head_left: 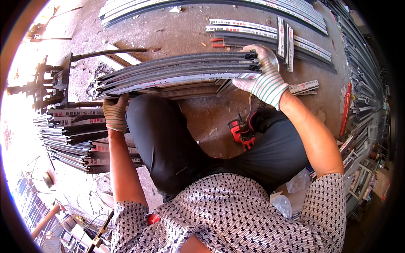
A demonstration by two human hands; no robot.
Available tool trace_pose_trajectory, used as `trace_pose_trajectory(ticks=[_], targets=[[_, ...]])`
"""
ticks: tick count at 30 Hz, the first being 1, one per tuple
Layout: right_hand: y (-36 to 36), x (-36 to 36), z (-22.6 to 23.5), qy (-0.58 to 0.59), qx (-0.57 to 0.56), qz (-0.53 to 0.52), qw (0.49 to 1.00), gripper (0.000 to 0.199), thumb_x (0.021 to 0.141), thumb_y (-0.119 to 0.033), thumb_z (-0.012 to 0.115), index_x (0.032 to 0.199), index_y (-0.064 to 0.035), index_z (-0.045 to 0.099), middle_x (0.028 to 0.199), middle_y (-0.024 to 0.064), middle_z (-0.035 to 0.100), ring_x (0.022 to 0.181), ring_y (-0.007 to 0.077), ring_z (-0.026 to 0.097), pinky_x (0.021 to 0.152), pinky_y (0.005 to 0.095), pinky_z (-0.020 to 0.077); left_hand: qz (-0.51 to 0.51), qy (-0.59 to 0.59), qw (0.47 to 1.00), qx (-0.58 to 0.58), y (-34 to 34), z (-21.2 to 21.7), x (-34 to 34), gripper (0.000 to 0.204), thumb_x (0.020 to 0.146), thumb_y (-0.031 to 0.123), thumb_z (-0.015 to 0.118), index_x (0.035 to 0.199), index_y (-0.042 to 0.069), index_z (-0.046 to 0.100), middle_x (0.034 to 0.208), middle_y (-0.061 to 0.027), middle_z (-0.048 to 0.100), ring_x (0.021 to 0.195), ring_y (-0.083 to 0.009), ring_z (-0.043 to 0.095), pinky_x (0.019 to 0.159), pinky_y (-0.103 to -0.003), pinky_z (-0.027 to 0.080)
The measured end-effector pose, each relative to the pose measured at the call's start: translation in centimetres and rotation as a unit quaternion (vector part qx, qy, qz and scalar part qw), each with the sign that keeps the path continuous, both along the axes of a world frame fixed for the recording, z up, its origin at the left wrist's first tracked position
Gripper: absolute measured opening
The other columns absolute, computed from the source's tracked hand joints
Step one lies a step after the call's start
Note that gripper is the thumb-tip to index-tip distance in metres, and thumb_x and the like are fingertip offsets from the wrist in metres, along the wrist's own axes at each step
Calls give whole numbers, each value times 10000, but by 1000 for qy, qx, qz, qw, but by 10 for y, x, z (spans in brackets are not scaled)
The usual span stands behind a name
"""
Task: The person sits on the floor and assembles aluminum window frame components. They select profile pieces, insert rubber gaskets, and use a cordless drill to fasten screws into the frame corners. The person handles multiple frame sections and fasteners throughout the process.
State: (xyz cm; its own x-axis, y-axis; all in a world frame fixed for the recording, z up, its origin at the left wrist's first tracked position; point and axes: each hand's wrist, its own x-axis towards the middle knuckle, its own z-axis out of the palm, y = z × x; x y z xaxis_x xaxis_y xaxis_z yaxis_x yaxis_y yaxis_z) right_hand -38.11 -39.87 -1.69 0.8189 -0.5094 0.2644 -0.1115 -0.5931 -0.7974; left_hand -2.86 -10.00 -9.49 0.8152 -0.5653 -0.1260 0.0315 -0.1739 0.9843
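Note:
A bundle of long dark grey metal profiles (177,69), with a printed film strip along its near side, spans the space in front of my knees. Around its right end is my right hand (268,82), in a striped white glove, fingers at the far side and thumb at the near side. My left hand (114,114), gloved too, is closed at the near edge of the left end, beside my knee; its fingertips are partly hidden by the bundle. Under the bundle, a low frame (190,90) shows in part.
A red and black cordless drill (241,133) is on the floor between my legs. Stacked profiles (78,135) lie at the left, near a dark metal stand (63,80). More profiles (253,29) lie beyond. A red tool (346,109) lies at the right beside piled profiles (363,67).

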Motion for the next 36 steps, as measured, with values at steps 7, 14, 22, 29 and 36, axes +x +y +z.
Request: trace_pose_trajectory(ticks=[7, 14, 22, 29, 36], targets=[[4, 1, 4, 14, -39, -12, 999, 858, 742, 18, 878, 1406, -177, 371, 1229, 63, 587, 1063, 181, 665, 938, 366, 597, -16, 6, 1000, 14, 2, 2, 5, 383, 838, 91, 802, 1189, 17, 666, 1100, -51, 719, 933, -156, 656, 856, -321, 532], [2, 0, 2, 24, -16, -18, 999, 878, 729, 10, 889, 1416, -187, 379, 1227, 69, 597, 1115, 188, 653, 968, 382, 598, -10, 2, 1000, 12, -2, 4, 2, 377, 835, 75, 796, 1184, 25, 661, 1085, -45, 714, 916, -153, 654, 832, -321, 539], [5, 2, 6, 55, -91, -56, 993, 867, 654, -90, 951, 1353, -170, 443, 1159, 82, 585, 1076, 232, 593, 982, 398, 500, -6, -36, 995, 95, 2, 6, -1, 349, 815, 249, 824, 1016, -16, 716, 833, -54, 737, 689, -142, 632, 676, -335, 531], [-19, -8, -25, 32, 44, -34, 998, 801, 623, 0, 921, 1289, -110, 489, 1133, 37, 596, 1022, 162, 595, 944, 344, 529, -7, 19, 998, 67, -12, 15, -8, 151, 819, 51, 774, 960, 5, 745, 828, -44, 734, 695, -130, 643, 653, -301, 517], [-29, -4, 0, 58, 76, -3, 995, 800, 694, 61, 871, 1369, -136, 489, 1190, 53, 616, 1088, 174, 596, 979, 325, 508, 40, -43, 995, -84, -5, 24, -38, 301, 747, 3, 786, 1040, 18, 720, 956, -38, 755, 849, -138, 691, 780, -296, 563]])
